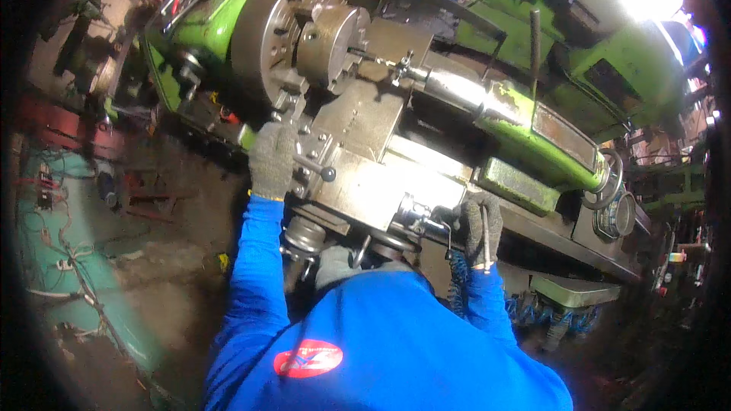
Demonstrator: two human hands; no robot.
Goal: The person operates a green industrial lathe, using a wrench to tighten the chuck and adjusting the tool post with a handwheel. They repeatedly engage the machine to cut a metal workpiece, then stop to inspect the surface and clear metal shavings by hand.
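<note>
Rod [485, 237] upright, long axis vertical, right hand [480, 230] fingers clamped round it; left hand [272, 160] on carriage [358, 144], fingers seemingly closed.

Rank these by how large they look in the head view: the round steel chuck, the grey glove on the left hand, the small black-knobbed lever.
1. Steel chuck
2. Grey glove on the left hand
3. Black-knobbed lever

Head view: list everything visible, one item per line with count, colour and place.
lathe: one, green, across the top and right
chuck: one, grey steel, upper centre-left
workpiece: one, dull brass-grey, in the chuck
carriage block: one, grey, centre
handwheel: one, grey, right
cabinet with wires: one, teal, left
left hand: one, grey glove, blue sleeve, on the carriage block
right hand: one, grey glove, blue sleeve, fingers around a thin metal rod
</note>
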